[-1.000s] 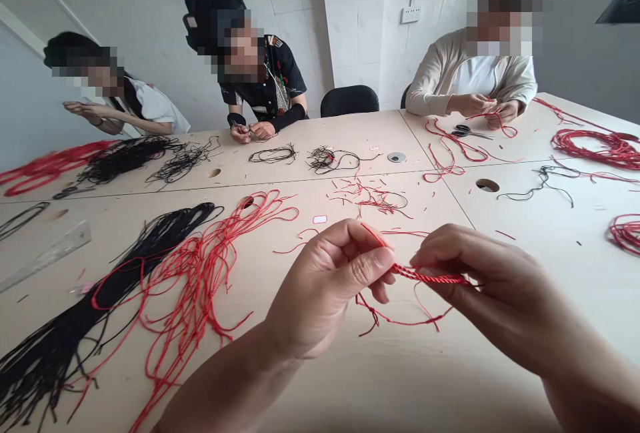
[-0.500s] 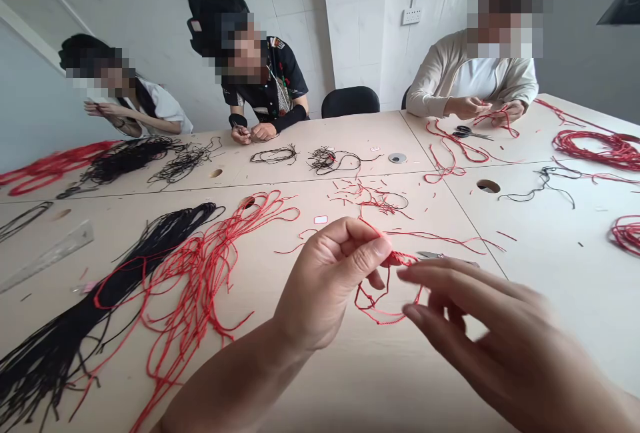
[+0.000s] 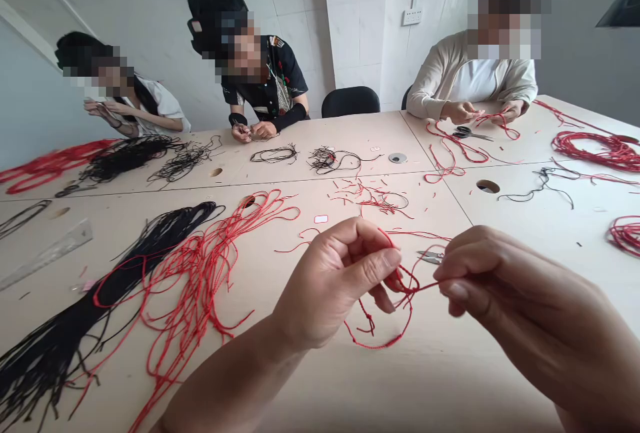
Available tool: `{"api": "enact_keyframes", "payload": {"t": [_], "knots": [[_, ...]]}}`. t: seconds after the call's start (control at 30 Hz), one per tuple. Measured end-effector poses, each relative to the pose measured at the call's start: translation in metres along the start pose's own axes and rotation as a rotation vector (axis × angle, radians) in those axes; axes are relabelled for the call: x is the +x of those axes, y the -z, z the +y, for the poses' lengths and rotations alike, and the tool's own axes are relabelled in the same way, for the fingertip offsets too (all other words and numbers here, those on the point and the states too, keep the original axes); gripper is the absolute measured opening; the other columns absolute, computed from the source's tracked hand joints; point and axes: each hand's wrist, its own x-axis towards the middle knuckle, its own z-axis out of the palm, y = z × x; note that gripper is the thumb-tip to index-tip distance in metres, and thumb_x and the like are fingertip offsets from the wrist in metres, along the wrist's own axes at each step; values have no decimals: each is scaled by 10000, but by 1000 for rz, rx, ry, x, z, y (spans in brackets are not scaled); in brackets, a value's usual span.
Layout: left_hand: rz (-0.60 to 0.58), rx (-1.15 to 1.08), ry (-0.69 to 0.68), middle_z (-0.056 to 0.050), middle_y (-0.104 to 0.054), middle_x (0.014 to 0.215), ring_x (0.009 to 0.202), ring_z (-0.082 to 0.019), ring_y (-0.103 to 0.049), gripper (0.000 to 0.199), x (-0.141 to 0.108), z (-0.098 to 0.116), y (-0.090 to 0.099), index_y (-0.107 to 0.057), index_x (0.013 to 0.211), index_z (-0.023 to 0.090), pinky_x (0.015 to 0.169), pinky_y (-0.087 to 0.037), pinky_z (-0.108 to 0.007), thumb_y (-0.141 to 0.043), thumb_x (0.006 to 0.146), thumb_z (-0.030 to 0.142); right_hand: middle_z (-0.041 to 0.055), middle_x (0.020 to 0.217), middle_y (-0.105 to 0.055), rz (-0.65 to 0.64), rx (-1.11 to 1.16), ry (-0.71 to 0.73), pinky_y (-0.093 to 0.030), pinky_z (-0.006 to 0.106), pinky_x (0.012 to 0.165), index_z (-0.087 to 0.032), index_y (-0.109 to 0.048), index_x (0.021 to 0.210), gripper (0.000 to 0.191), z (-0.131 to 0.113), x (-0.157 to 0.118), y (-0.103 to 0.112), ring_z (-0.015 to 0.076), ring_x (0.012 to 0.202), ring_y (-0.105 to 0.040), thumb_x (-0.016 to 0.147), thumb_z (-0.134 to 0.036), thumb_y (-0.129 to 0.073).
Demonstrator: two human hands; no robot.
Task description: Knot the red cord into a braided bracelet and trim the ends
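Observation:
My left hand [image 3: 345,279] pinches a red cord [image 3: 379,345] between thumb and fingertips, above the near part of the table. Loops and a knotted loose end of the cord hang below the hand. My right hand [image 3: 505,293] is closed on a strand of the same cord, drawn straight between the two hands. A small loop or crossing of strands shows just right of my left fingertips. Behind my right fingers lie scissors [image 3: 431,257], partly hidden by the hand.
A bundle of red cords [image 3: 200,273] and a bundle of black cords [image 3: 65,326] lie at left, near a clear ruler [image 3: 50,256]. Red scraps [image 3: 380,199] are scattered ahead. Round holes [image 3: 488,186] pierce the table. Three people sit opposite, handling cords.
My right hand has gone from open fingers to pinching a strand and has moved right and slightly up, pulling it straight. My left hand keeps its hold; the hanging loop has dropped lower.

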Motion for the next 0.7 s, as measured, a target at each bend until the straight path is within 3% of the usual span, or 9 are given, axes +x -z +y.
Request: {"api": "enact_keyframes", "payload": {"t": [0.13, 0.4, 0.7], "knots": [[-17, 51, 31, 15, -683, 651, 575, -94, -643, 143, -2, -3, -3, -671, 805, 160, 515, -538, -164, -797, 809, 228, -4, 763, -641, 35, -162, 131, -519, 195, 582, -221, -609, 865, 123, -1, 5, -2, 99, 665, -629, 922, -115, -585], [12, 97, 79, 11, -685, 634, 569, -114, -648, 278, -4, 1, -7, -629, 801, 162, 551, -535, -202, -870, 725, 277, -4, 775, -647, -19, -195, 147, -507, 197, 590, -201, -630, 878, 125, 1, 4, -4, 91, 667, -622, 933, -101, -581], [36, 108, 152, 27, -687, 669, 601, -97, -627, 314, -7, 4, -9, -598, 763, 173, 583, -503, -191, -888, 655, 120, 2, 780, -655, -47, -151, 138, -514, 201, 589, -204, -642, 887, 151, 4, 5, -5, 99, 674, -631, 932, -81, -568]]}}
